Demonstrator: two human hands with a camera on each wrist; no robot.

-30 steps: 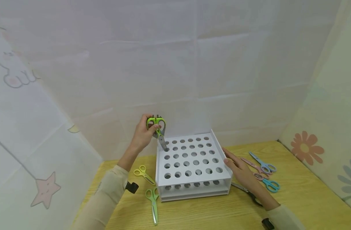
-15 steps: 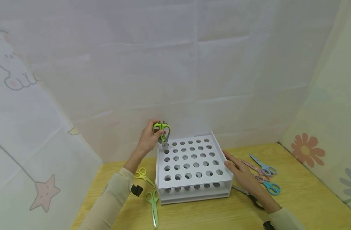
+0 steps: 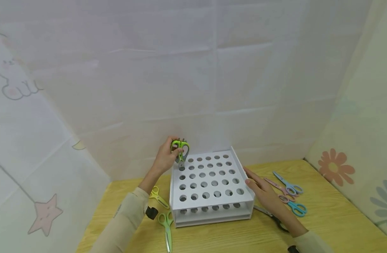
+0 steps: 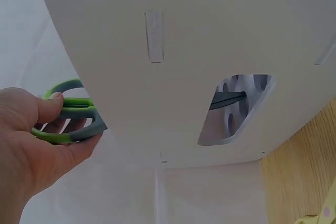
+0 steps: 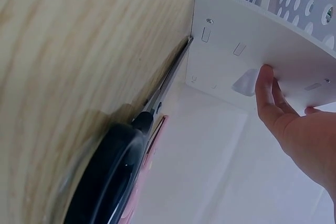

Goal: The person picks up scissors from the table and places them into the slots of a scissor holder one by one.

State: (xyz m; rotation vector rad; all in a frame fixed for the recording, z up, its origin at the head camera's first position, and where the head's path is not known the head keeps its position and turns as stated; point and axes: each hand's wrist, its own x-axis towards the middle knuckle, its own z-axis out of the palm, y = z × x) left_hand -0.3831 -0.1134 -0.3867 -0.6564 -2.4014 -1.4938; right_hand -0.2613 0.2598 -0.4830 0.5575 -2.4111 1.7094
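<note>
My left hand [image 3: 164, 157] pinches the handles of green-and-grey scissors [image 3: 186, 149], thumb in front. The scissors stand upright, blades down in a hole near the back left corner of a white rack [image 3: 196, 171] with rows of round holes. Through the cutout in the rack's side, the left wrist view shows a dark blade [image 4: 229, 98] below the top board. My right hand [image 3: 265, 192] rests against the rack's right side. In the right wrist view, its fingers [image 5: 265, 88] lie against that side panel beside its cutout.
Yellow scissors [image 3: 159, 198] and light green scissors [image 3: 168, 230] lie left of the rack. Right of it are black-handled scissors [image 3: 280, 223], pink scissors [image 3: 276, 183], light blue scissors [image 3: 285, 181] and pink-and-blue scissors [image 3: 297, 209]. A papered wall [image 3: 149, 88] rises behind the wooden table.
My left hand has moved right and down with the green-and-grey scissors, and their blades have sunk into the hole. The right hand has stayed against the rack's side.
</note>
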